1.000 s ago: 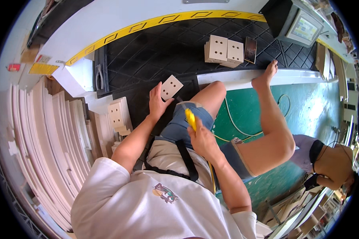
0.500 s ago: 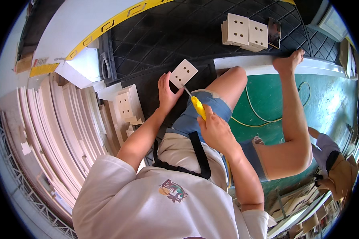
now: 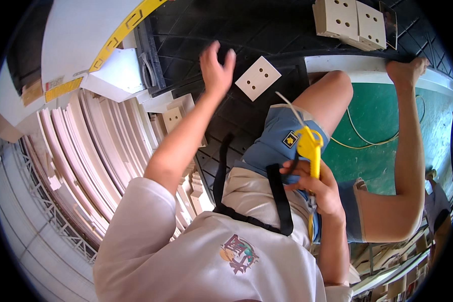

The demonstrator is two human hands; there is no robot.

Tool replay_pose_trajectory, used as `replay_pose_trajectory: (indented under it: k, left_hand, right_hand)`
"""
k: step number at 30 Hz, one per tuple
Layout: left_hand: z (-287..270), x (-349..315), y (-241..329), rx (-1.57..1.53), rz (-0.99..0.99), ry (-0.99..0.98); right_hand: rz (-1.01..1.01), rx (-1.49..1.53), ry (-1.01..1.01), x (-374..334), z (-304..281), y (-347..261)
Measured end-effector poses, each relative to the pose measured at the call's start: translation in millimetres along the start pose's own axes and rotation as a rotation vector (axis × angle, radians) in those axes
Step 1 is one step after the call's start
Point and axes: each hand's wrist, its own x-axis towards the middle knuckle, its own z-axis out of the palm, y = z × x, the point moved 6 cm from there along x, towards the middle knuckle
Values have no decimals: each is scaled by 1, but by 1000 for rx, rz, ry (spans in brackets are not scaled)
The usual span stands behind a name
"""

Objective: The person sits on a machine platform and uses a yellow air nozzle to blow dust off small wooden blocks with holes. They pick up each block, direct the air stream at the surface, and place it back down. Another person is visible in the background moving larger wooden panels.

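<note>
My right hand (image 3: 324,189) is closed round a yellow air blow gun (image 3: 309,148) with a thin metal nozzle and a hose fitting at its lower end. The nozzle points up and left, its tip a little apart from a pale wooden block (image 3: 258,79). Several round holes go through the block, which lies tilted on a black surface (image 3: 186,45). To the left of the block, my left hand (image 3: 217,73) is raised with thumb and fingers apart. It holds nothing and does not touch the block.
Stacked drilled blocks (image 3: 337,19) stand at the far right, near my bare foot (image 3: 407,70). More drilled pieces (image 3: 173,118) and long pale boards (image 3: 105,166) are at left. A hose (image 3: 370,144) lies on the green floor beyond a white ledge (image 3: 357,64). Another person (image 3: 436,204) is at far right.
My left hand has moved off the block's edge, upward and away. The right hand has drawn the blow gun back toward me, lifting its nozzle from the block. The whole view has shifted.
</note>
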Motion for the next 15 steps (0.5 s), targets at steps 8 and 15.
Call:
replay_pose_trajectory:
  k: [8, 15]
  left_hand:
    - [53, 212, -82, 545, -2, 0]
    - [59, 193, -107, 402, 204, 76]
  right_hand:
    - [-50, 297, -17, -26, -16, 20]
    - [-212, -158, 165, -17, 10, -20]
